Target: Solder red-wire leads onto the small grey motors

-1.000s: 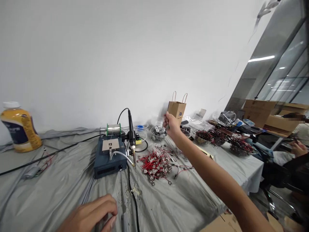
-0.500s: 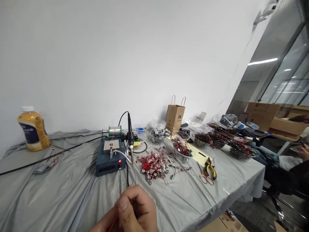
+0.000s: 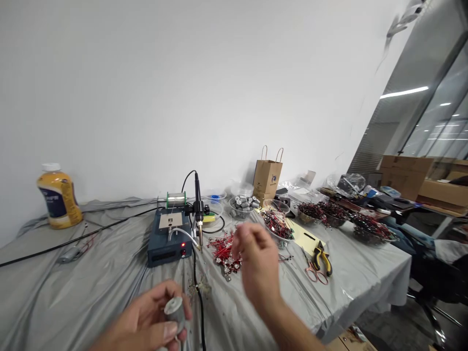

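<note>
Grey plastic sheeting (image 3: pixel 109 292) lies wrinkled beneath the things in front of you. At your far left, a yellow, white-capped bottle (image 3: pixel 58 202) stands upright, and nearer you a small motor-like part (image 3: pixel 70 255) rests on its side, with red leads. Your left hand (image 3: pixel 142 312) curls around a grey cylinder (image 3: pixel 174 312), gripping it between thumb and fingers with its round end tilted up, low in your view. Beyond it sits a dark blue soldering station (image 3: pixel 164 243), its red light lit, with a solder spool (image 3: pixel 176 199) behind. Just to the right, a soldering iron (image 3: pixel 198 192) stands in its holder, tip down. Next comes a pile of red wires (image 3: pixel 221 251) with metal ends, and behind it a clear bowl (image 3: pixel 239 213) of similar cylinders. Your right hand (image 3: pixel 259 268) blocks part of that pile; its fingers are bent, but blur means you cannot tell whether they pinch anything. Past it, a brown paper bag (image 3: pixel 268 178) stands behind another wire-filled bowl (image 3: pixel 281 240). Farther right, scissors (image 3: pixel 312 267) lie just beside yellow-handled pliers (image 3: pixel 317 254), then dark wires (image 3: pixel 373 226) heap up in more bowls.
</note>
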